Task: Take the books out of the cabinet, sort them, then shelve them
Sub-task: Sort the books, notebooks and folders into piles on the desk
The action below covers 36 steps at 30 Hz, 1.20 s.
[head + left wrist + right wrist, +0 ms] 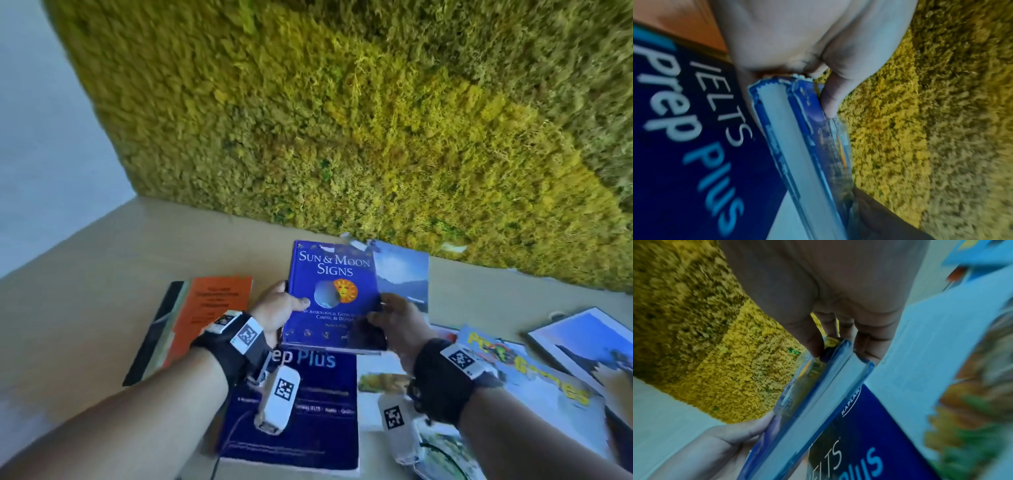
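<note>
Both my hands are on the blue Sun & Moon Signs book (334, 294), lifted clear above the tabletop (102, 260). My left hand (279, 308) pinches its left edge, thumb on the cover; my right hand (399, 322) clamps the right edge. Below it lies the navy IELTS Prep Plus book (301, 411), other books around.

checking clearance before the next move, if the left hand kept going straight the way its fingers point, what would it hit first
The left hand grips the Sun & Moon Signs book by its left edge and points away, toward the moss wall. Past the book, bare tabletop lies ahead, so probably the wall first; depth is unclear.
</note>
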Tool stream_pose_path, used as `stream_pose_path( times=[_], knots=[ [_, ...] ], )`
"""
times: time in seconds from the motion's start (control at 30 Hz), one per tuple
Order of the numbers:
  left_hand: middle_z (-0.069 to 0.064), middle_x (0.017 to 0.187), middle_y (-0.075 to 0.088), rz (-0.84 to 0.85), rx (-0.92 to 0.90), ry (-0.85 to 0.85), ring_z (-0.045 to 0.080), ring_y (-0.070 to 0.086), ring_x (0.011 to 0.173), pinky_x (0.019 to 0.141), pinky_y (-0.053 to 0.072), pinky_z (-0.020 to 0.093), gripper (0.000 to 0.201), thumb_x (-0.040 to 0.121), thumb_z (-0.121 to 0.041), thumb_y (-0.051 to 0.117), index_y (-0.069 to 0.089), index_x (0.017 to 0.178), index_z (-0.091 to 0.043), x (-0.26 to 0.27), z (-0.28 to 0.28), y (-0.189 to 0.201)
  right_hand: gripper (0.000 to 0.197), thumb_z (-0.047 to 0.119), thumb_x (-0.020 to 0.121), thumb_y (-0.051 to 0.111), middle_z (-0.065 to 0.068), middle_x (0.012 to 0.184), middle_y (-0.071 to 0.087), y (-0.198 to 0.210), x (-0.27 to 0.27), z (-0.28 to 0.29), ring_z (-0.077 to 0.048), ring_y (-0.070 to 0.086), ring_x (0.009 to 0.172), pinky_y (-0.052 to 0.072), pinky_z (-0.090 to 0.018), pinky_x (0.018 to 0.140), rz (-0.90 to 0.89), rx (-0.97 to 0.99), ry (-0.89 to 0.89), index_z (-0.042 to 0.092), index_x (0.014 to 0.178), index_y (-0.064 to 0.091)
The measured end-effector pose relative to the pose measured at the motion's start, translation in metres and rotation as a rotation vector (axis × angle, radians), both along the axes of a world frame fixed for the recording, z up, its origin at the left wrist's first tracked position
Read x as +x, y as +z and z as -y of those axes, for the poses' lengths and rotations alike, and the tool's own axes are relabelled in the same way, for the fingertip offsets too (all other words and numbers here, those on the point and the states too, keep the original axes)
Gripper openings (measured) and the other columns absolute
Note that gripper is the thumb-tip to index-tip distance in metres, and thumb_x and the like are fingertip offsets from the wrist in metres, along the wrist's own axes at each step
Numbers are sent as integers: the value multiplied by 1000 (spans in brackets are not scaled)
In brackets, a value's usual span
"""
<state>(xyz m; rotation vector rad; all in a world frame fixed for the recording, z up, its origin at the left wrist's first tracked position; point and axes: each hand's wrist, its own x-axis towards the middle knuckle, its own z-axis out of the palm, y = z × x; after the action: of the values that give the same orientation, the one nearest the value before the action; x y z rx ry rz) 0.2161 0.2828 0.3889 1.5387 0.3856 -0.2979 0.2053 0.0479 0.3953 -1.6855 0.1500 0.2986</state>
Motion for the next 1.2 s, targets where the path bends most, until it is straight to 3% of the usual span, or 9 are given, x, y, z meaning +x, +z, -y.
stream_pose_path(
  times=[0.1,0.2,0.33,0.47,0.67,0.8,0.9,1.03,1.2],
  knots=[
    [19,115,72,-7,29,-5,42,69,102,91,53,66,30,82,-11,71,65,111,-12,47,-42,-4,23,-16,90,52,-21,89,72,-1,39,-46,-30,70,71,61,-37,63,-44,42,-21,-2,99,67],
    [19,115,73,-29,107,-4,43,70,102,91,53,68,44,68,-25,76,65,109,-12,97,-74,-24,22,-6,84,63,-20,103,74,-3,72,-76,-40,72,93,62,-46,84,-34,74,-31,4,103,68],
    [14,147,53,-18,303,-39,36,56,129,110,45,51,62,91,-28,70,47,144,-7,135,-84,-30,52,6,93,64,-11,123,66,-11,98,-99,-23,65,99,51,-33,80,-58,12,-31,14,142,48],
    [7,162,34,143,490,-153,26,42,143,109,38,34,92,86,-34,78,23,159,-23,149,-87,-41,60,18,92,69,-6,143,53,-20,104,-101,-18,59,117,44,-42,107,-18,-54,26,16,147,47],
    [5,169,-14,57,1074,-649,35,0,155,122,18,50,105,65,-76,73,19,153,-55,126,-68,-52,28,14,97,66,6,110,69,-6,74,-40,-17,67,89,48,-17,71,75,-352,95,13,124,64],
    [5,169,-6,48,1212,-579,36,6,154,123,19,54,81,83,-64,64,26,152,-51,117,-53,-48,42,28,94,67,-4,128,66,-1,45,39,-24,63,116,41,-26,83,29,-784,-31,15,133,60],
    [3,163,15,212,1197,-545,33,22,148,118,30,50,68,86,-57,59,38,149,-43,83,-14,-40,63,44,93,62,-13,132,61,-7,19,69,-30,60,113,40,-31,80,-173,-1016,100,21,147,39],
    [-3,129,46,388,943,-707,20,52,122,99,49,39,54,87,-56,57,53,137,-33,7,61,-27,75,44,95,60,-17,139,57,-20,6,74,-35,59,120,46,-38,85,-189,-1006,171,20,154,21],
    [2,139,49,282,878,-791,25,53,129,103,48,43,82,78,-75,47,42,148,-32,-49,123,-32,65,10,89,66,-15,123,63,-26,-2,78,-33,65,111,54,-43,96,-87,-636,-84,16,146,36]
  ],
)
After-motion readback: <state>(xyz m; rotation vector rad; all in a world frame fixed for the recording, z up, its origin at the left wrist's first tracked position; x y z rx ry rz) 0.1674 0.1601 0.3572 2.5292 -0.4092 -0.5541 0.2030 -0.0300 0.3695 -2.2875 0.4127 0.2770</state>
